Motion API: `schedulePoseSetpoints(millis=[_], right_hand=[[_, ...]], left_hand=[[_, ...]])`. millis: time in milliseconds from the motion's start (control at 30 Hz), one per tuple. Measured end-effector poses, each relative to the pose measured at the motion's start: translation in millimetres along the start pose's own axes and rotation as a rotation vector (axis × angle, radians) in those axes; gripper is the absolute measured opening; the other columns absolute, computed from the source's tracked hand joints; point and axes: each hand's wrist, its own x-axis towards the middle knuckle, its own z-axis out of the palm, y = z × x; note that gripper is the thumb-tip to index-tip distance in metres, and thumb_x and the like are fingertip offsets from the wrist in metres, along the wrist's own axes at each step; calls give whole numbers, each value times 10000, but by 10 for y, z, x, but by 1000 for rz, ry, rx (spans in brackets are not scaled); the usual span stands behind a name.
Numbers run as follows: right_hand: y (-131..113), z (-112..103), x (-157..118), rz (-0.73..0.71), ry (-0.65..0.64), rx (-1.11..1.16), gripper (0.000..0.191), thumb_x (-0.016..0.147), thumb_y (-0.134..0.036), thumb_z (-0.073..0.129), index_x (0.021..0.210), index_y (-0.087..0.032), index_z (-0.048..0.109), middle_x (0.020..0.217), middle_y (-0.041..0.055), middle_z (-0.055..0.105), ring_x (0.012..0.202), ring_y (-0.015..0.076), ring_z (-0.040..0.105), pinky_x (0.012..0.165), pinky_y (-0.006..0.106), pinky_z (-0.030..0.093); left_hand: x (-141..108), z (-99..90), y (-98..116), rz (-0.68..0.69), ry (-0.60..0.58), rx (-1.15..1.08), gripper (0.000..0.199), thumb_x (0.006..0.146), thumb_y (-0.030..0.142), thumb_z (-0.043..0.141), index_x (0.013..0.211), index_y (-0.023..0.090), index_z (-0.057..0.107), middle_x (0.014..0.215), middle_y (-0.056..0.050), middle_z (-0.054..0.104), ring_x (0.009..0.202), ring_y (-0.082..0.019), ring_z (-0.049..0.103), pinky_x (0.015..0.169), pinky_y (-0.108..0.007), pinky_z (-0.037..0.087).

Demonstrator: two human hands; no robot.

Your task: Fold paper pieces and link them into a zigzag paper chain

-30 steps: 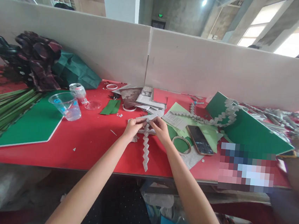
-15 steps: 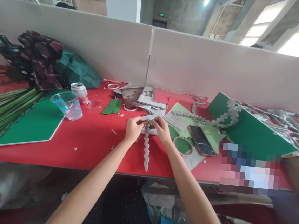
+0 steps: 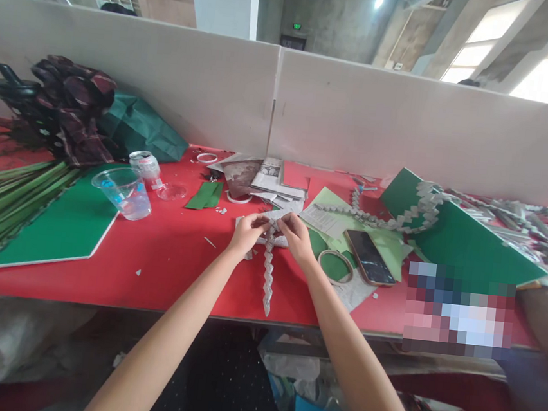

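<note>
A zigzag chain of folded paper (image 3: 268,276) hangs from between my hands, its lower end toward the table's front edge. My left hand (image 3: 249,230) pinches the top of the chain from the left. From the right, my right hand (image 3: 295,236) pinches the same upper end with thumb and forefinger. The exact folds under my fingertips are hidden. Behind and under my hands lies some printed paper (image 3: 280,240). To the right, a longer chain of the same folded paper (image 3: 374,220) runs over green sheets and up onto a green board (image 3: 464,240).
A phone (image 3: 370,258) and a roll of tape (image 3: 334,267) lie right of my hands. On the left are a plastic cup (image 3: 124,197), a can (image 3: 145,168), long green leaves (image 3: 17,206) and a green board (image 3: 62,237). Another person's arm (image 3: 544,315) is at far right.
My left hand has shifted slightly, and more paper shows beside it. Both hands still pinch the chain. At far right, the other person's hand has moved a little.
</note>
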Motion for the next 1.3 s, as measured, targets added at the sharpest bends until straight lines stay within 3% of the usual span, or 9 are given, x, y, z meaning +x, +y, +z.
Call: schedulePoseSetpoints(millis=[167,500,833,1300], right_hand=[[-22,15,-10,5,-9,1,248,831,-411,577,727,-221,456,673,-21,519,635,146,538,642,301,495],[30,12,-15,-2,-4,-100,234,839,-414,547,738,-221,460,691,-15,530,676,148,524,658,286,473],[-10,7,-7,-38,-12,-143,231,839,-405,565,734,-217,479,672,-18,534,649,145,515,650,281,444],[-33,6,-22,-81,23,-286,197,862,-354,522,729,-214,481,663,-16,515,628,145,484,612,274,388]], left_hand=[[-46,21,39,-70,-36,24,333,631,376,762,818,173,577,818,-17,587,643,-127,565,545,-239,477],[2,-8,-65,142,-56,183,245,735,406,663,759,167,611,725,-19,602,681,-146,551,580,-231,456],[-17,-65,8,-172,-143,-231,409,602,408,794,883,135,675,732,-19,628,612,-113,579,562,-237,479],[-2,-78,-1,-179,-139,-248,394,580,371,818,874,131,711,749,-32,664,626,-110,595,588,-241,484]])
